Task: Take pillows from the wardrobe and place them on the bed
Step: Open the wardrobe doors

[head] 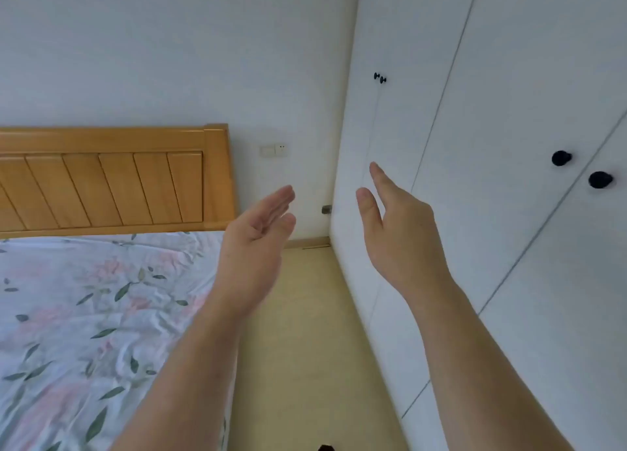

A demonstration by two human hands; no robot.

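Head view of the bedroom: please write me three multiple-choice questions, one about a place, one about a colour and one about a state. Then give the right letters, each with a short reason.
1. On which side of the bed does the wardrobe stand?
A. the person's right
B. the person's left
C. behind the headboard

2. What colour are the knobs of the wardrobe?
A. white
B. black
C. gold

3. How are the left hand and the right hand?
A. both gripping a pillow
B. one pulling a knob
C. both open, holding nothing

Answers:
1 A, since the white wardrobe fills the right of the view and the floral bed lies on the left.
2 B, since four round knobs show dark against the white wardrobe.
3 C, since the fingers of both hands are straight and raised, with nothing in them.
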